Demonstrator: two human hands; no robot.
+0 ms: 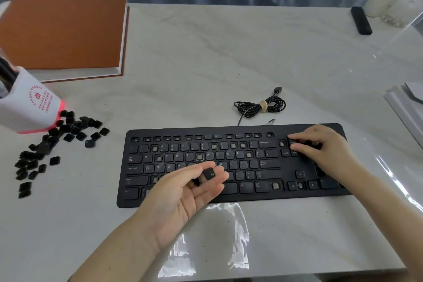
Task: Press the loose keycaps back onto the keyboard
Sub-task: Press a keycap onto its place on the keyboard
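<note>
Bare left hand (183,192) and bare right hand (320,146), slender-fingered, on uncovered forearms running to the lower edge; creased palm on the left.

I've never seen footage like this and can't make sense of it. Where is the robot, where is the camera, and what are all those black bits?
There is no robot here. A person works with two bare hands, and the single picture comes from a camera worn on their head, looking forward and down. On the pale table lies a black keyboard with several keys missing. The black bits are a pile of loose keycaps at the left, beside a white pen holder and a brown book. Behind the keyboard is its coiled cable. The left hand, palm up, holds a keycap marked W and what looks like another. The right hand presses its fingertips on keys at the keyboard's upper right.
</note>
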